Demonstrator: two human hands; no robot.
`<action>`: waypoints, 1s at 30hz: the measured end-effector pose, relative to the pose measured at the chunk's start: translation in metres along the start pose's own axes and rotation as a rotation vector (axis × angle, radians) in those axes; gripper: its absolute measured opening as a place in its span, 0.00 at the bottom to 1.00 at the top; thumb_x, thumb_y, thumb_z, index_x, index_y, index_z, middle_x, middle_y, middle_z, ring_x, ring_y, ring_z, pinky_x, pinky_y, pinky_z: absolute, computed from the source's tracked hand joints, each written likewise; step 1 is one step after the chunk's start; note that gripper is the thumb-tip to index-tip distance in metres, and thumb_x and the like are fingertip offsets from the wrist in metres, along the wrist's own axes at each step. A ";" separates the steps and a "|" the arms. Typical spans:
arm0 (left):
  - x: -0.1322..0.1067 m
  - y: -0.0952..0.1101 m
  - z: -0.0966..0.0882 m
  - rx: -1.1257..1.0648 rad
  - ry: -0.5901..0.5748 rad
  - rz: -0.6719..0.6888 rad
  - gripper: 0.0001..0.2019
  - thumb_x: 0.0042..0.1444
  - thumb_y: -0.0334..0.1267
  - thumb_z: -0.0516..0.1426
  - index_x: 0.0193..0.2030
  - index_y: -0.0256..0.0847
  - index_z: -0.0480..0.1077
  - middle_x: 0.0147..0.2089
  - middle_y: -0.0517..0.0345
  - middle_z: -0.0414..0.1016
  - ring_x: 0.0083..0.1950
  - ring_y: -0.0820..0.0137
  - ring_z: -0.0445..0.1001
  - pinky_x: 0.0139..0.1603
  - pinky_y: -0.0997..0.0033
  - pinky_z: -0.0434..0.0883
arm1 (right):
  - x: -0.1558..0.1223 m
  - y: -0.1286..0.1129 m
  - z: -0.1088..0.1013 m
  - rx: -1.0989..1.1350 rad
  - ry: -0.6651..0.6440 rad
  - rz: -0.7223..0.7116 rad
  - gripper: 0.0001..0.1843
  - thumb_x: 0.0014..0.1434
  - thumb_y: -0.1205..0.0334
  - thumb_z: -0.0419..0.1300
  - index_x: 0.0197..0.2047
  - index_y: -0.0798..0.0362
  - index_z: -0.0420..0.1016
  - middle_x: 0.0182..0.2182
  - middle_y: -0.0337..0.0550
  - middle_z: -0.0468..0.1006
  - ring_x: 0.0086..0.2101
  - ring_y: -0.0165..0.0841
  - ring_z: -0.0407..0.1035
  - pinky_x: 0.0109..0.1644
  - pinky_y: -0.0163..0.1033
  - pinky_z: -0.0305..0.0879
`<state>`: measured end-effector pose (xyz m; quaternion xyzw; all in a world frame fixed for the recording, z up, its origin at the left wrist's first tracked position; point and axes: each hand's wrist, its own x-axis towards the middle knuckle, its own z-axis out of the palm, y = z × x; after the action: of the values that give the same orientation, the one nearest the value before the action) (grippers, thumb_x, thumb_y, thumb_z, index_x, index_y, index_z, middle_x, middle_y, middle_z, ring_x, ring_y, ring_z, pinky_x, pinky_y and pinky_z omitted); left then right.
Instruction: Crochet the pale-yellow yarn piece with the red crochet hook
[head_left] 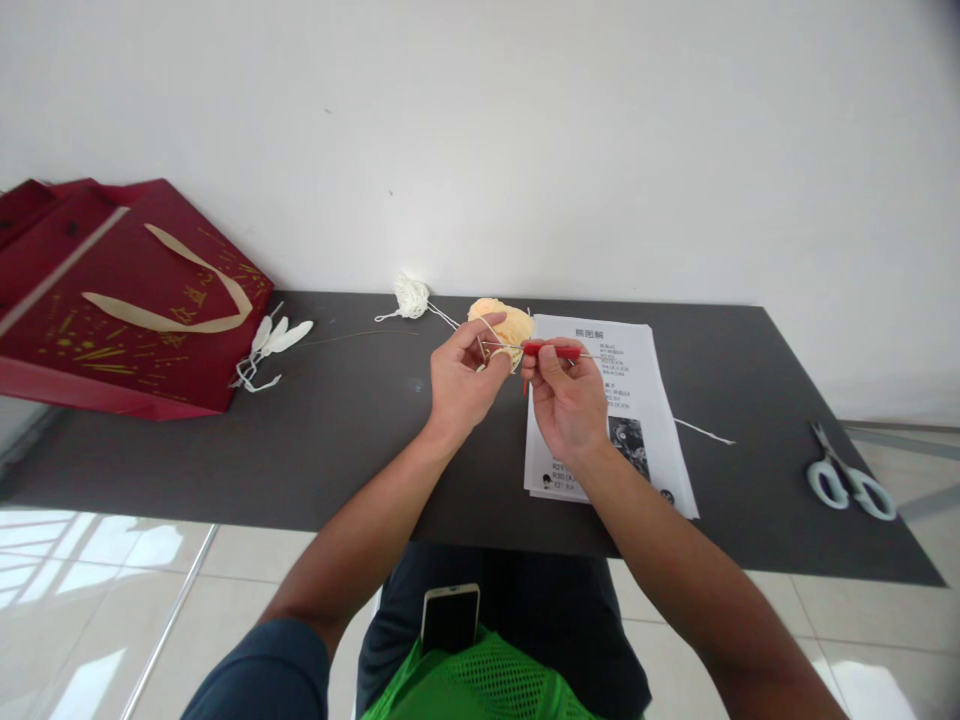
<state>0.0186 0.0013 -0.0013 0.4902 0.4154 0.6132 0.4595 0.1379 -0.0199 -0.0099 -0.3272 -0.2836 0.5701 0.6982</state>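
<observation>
Over the middle of the dark table, my right hand grips a crochet hook by its red handle. The hook's thin metal tip points left, toward the other hand. My left hand is closed, pinching yarn between thumb and fingers, with a strand running over the index finger. Any stitched piece in that pinch is too small to make out. Just behind the left hand lies a pale yellow ball of yarn, partly hidden by the fingers. A white ball of yarn sits farther left, its strand trailing toward my hands.
Printed sheets lie under my right hand. Scissors rest near the right edge of the table. On the left lean a dark red paper bag and white leaf-shaped pieces. A phone is on my lap.
</observation>
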 end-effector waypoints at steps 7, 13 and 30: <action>0.001 0.002 0.000 0.000 0.020 0.029 0.20 0.48 0.29 0.63 0.49 0.43 0.78 0.33 0.63 0.71 0.32 0.76 0.69 0.37 0.74 0.70 | 0.000 -0.006 0.000 -0.060 -0.022 -0.128 0.14 0.55 0.57 0.73 0.37 0.46 0.71 0.35 0.33 0.83 0.29 0.26 0.72 0.33 0.34 0.72; 0.002 0.003 -0.001 -0.032 0.041 0.044 0.19 0.47 0.28 0.63 0.48 0.42 0.78 0.31 0.64 0.70 0.30 0.76 0.68 0.34 0.75 0.69 | 0.001 -0.007 -0.004 -0.102 -0.042 -0.229 0.12 0.57 0.58 0.71 0.38 0.46 0.70 0.35 0.34 0.82 0.27 0.25 0.71 0.32 0.34 0.70; 0.002 -0.001 -0.003 -0.016 0.049 0.078 0.19 0.49 0.31 0.63 0.49 0.43 0.79 0.33 0.62 0.71 0.30 0.77 0.67 0.32 0.75 0.67 | 0.002 0.001 -0.011 -0.190 -0.046 -0.403 0.09 0.61 0.65 0.68 0.40 0.46 0.71 0.37 0.35 0.83 0.29 0.25 0.74 0.34 0.34 0.74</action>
<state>0.0154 0.0033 -0.0027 0.4869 0.4022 0.6458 0.4290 0.1467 -0.0190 -0.0176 -0.3152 -0.4115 0.3972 0.7573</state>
